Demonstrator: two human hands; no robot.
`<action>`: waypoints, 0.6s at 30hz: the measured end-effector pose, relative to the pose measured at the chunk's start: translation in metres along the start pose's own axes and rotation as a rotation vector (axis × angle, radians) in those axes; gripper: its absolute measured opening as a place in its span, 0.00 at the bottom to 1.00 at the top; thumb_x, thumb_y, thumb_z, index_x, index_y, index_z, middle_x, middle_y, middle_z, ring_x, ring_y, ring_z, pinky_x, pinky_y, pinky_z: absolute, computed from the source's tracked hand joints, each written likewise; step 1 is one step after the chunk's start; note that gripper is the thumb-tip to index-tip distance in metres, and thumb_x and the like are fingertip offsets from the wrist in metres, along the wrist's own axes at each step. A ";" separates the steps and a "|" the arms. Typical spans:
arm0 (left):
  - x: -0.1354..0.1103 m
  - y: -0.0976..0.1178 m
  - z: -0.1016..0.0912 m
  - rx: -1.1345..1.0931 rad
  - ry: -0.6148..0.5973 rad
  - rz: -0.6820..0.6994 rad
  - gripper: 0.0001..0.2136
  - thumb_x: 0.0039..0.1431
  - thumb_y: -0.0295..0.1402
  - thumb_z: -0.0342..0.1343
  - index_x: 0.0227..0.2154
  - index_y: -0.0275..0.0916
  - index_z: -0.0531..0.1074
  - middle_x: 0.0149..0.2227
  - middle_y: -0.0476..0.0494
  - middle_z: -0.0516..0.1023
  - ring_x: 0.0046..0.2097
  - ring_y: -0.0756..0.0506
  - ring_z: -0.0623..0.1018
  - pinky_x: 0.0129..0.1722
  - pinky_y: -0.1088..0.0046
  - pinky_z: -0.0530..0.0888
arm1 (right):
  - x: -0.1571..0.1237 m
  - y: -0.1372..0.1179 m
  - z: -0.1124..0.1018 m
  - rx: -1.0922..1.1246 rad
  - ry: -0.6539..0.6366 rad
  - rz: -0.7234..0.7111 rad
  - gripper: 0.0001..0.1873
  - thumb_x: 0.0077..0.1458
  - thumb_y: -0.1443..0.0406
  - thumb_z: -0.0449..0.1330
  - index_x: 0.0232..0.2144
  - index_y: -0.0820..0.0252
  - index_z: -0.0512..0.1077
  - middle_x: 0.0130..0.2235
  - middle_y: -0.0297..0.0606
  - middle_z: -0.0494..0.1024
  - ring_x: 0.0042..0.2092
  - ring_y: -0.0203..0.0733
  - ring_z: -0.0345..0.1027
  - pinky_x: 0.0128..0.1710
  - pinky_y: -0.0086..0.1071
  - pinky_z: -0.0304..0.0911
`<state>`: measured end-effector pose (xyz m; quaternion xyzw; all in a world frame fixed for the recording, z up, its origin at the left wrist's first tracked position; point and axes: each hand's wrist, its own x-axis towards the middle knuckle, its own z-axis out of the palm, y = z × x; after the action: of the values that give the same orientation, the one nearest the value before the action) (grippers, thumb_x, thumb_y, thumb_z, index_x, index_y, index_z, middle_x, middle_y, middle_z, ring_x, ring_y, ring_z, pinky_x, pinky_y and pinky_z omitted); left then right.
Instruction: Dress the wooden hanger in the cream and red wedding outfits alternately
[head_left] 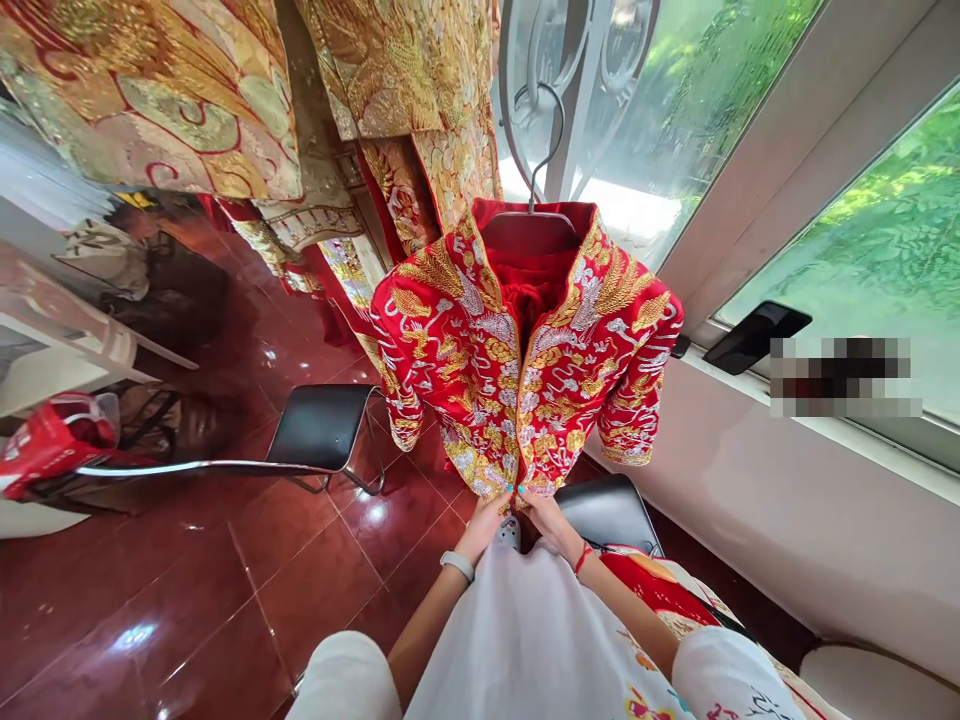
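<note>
A red jacket (525, 360) thick with gold and silver embroidery hangs in front of me on a dark hanger (534, 215), its hook caught on a white metal window grille (559, 60). My left hand (486, 520) pinches the jacket's bottom hem at the left side of the front opening. My right hand (547, 515) pinches the hem at the right side of the opening. The two hands nearly touch. My left wrist wears a white band, my right wrist a red string.
More gold-embroidered garments (225, 90) hang at upper left. A black chair (319, 425) stands on the red tiled floor, a second black seat (611, 510) lies under the jacket. A dark phone (756, 335) rests on the window sill. Red bag (45, 445) at far left.
</note>
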<state>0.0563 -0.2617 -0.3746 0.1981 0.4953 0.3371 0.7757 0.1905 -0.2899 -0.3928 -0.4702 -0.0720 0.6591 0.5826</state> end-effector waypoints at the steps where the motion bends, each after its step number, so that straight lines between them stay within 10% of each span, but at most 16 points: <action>1: -0.001 0.000 0.001 -0.003 -0.003 0.006 0.20 0.44 0.36 0.72 0.43 0.44 0.77 0.47 0.43 0.82 0.50 0.39 0.77 0.45 0.67 0.69 | 0.000 0.000 0.002 -0.001 0.004 -0.005 0.31 0.27 0.54 0.80 0.36 0.56 0.75 0.37 0.37 0.83 0.39 0.48 0.76 0.45 0.43 0.70; 9: -0.001 -0.007 -0.002 -0.022 0.007 -0.029 0.23 0.38 0.37 0.76 0.41 0.42 0.78 0.45 0.42 0.81 0.47 0.41 0.77 0.45 0.67 0.70 | -0.005 -0.005 0.012 -0.091 0.025 -0.103 0.31 0.32 0.51 0.77 0.38 0.54 0.75 0.38 0.38 0.82 0.44 0.50 0.74 0.45 0.41 0.69; 18: 0.014 -0.013 -0.012 -0.016 -0.031 -0.076 0.22 0.37 0.38 0.76 0.37 0.42 0.76 0.43 0.43 0.80 0.47 0.41 0.76 0.44 0.67 0.68 | -0.008 -0.017 -0.018 -0.367 0.042 0.036 0.27 0.38 0.43 0.71 0.28 0.53 0.67 0.25 0.33 0.74 0.26 0.41 0.70 0.27 0.36 0.65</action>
<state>0.0537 -0.2610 -0.3971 0.1782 0.4876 0.3083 0.7971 0.2143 -0.2995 -0.3874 -0.5834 -0.1705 0.6352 0.4765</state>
